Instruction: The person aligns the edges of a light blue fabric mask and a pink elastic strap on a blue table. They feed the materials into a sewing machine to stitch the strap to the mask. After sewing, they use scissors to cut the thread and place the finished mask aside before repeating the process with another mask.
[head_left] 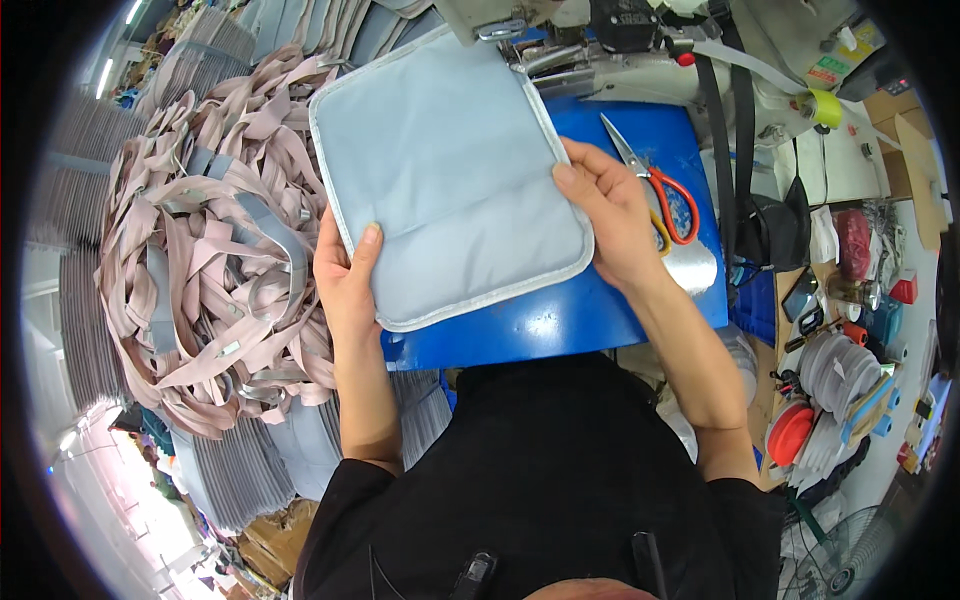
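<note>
A light grey-blue fabric panel (450,160) with rounded corners and a pale bound edge is held up between both my hands. My left hand (347,275) grips its left edge near the lower corner, thumb on the front face. On the opposite edge my right hand (610,215) pinches the panel, thumb in front and fingers behind. The panel's top edge reaches to the sewing machine's metal parts (500,30); whether it touches them I cannot tell. Scissors (672,205) with red handles lie just right of my right hand on the blue work surface (520,330).
A big tangled heap of pinkish straps (215,270) rises at the left. Stacks of grey panels (235,480) stand below and behind it. Black straps (735,150) hang right of the blue surface. A yellow tape roll (822,108) and white reels (840,370) sit farther right.
</note>
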